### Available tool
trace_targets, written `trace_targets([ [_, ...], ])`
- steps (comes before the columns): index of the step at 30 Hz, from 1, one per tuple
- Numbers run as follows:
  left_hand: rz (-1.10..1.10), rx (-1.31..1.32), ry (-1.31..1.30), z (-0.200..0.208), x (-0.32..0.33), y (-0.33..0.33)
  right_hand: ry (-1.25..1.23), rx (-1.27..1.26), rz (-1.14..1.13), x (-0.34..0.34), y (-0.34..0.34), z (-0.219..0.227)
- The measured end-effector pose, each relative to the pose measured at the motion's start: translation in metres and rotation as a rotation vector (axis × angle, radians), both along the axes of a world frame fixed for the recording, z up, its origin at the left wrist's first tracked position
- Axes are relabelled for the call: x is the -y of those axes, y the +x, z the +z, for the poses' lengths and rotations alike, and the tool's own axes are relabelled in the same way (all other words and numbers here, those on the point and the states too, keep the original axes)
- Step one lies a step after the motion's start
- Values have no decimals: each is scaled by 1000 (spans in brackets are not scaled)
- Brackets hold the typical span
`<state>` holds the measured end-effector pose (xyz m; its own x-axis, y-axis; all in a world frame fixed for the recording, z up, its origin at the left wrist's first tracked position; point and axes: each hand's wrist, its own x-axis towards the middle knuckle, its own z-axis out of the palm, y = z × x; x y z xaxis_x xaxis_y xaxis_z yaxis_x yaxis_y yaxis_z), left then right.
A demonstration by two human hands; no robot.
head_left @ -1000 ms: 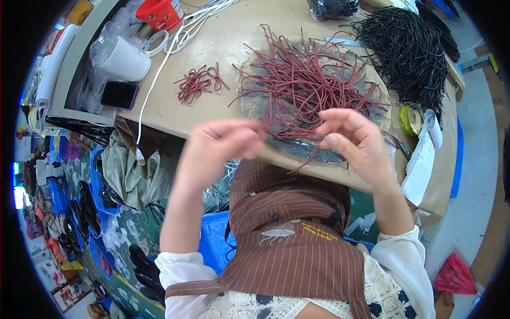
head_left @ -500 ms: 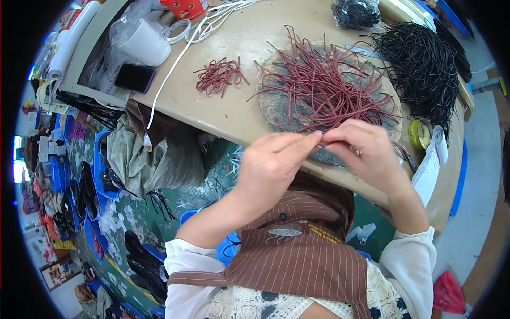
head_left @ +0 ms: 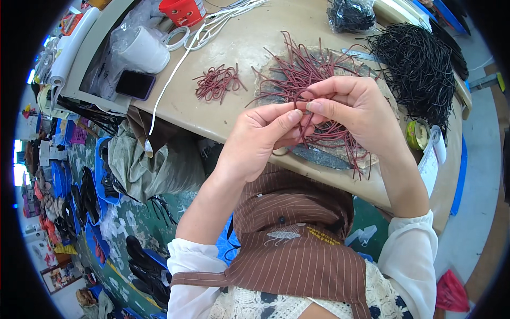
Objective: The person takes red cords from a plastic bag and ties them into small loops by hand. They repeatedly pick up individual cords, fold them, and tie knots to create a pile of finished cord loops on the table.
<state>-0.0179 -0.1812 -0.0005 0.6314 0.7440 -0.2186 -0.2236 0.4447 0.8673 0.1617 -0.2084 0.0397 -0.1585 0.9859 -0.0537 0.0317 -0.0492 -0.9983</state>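
Both hands meet over the near part of a round grey board (head_left: 319, 157) heaped with dark red cords (head_left: 289, 66). Between my fingertips is one dark red cord (head_left: 304, 93), bent into a small loop. My left hand (head_left: 265, 130) pinches it between thumb and fingers, and my right hand (head_left: 348, 103) pinches it from the other side, the fingertips almost touching. Parts of the cord are hidden behind my fingers. A smaller bunch of looped red cords (head_left: 218, 83) lies on the table (head_left: 196, 114) to the left of the board.
A large pile of black cords (head_left: 417, 66) lies at the right, near an open green-rimmed tin (head_left: 418, 134) and a roll of white paper (head_left: 436, 151). At the back left are a phone (head_left: 135, 85), a white cable (head_left: 172, 80), a wrapped white roll (head_left: 143, 50) and a red tub (head_left: 183, 10).
Both hands have moved up and away from the table's near edge, further over the board. A loop of cord now shows between my fingertips, and my right hand has turned.
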Motion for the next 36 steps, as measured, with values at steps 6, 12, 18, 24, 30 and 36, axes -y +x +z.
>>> trace_targets([
  [6,33,-36,182,-2,3,5,46,92,-50,1,2,4],
  [12,23,-124,175,2,7,6,65,-15,-71,1,-6,-9],
  [18,55,-54,70,-4,10,9,79,-11,-118,4,-7,-21],
  [24,138,-41,46,-10,12,12,103,-21,-135,8,-6,-41],
  [30,285,35,-49,-21,11,10,-94,-234,-222,31,-28,-58],
  [36,430,78,-122,-22,7,3,-77,-196,-147,48,-25,-75],
])
